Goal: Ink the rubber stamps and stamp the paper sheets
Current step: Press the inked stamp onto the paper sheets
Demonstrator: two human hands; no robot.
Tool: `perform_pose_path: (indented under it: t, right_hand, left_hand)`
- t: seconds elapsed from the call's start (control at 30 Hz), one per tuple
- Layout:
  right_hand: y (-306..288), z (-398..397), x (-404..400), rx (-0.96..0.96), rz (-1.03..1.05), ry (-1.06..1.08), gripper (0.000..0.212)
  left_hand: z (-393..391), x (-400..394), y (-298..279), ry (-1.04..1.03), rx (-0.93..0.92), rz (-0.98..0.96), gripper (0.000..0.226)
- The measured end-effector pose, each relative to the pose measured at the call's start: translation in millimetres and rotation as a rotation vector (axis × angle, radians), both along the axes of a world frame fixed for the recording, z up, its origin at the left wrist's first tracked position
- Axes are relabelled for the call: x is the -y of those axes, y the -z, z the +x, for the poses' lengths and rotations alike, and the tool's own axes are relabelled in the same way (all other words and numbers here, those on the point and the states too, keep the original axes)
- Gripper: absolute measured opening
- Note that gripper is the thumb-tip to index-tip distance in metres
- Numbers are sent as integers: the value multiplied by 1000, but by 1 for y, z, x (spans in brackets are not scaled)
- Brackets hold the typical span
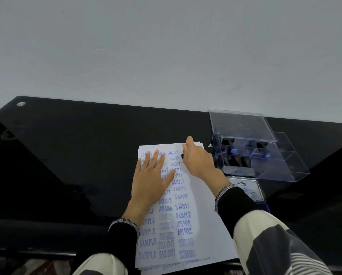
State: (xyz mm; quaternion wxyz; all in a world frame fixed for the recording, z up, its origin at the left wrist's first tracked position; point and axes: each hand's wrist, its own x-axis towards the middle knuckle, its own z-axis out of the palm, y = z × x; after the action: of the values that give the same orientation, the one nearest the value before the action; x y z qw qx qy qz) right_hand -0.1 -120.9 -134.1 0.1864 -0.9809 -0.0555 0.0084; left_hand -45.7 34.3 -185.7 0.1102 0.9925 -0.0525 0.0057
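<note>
Left hand (153, 175) flat, fingers spread on paper sheets (203, 225). Right hand (197, 159) curled round a mostly hidden stamp (182, 156), pressing it onto the sheets.

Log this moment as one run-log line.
left hand: flat on paper sheets | right hand: pressing rubber stamp at top | ink pad: right of sheets
</note>
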Motion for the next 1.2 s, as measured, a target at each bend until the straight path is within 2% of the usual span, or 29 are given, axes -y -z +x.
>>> perform_pose_path:
  t: [0.17, 0.47, 0.93, 1.2]
  right_hand:
    - [-9, 12, -1, -82, -17, -14, 13]
    - [7, -10, -2, 61, 10, 48, 16]
    - [-13, 21, -1, -130, -15, -30, 14]
    - [-1, 10, -2, -62, 28, -10, 10]
  left_hand:
    - [-1, 0, -2, -5, -11, -8, 85]
    - [-1, -1, 1, 2, 15, -16, 75]
    - [0, -1, 0, -4, 6, -19, 77]
    - [0, -2, 0, -3, 18, -14, 77]
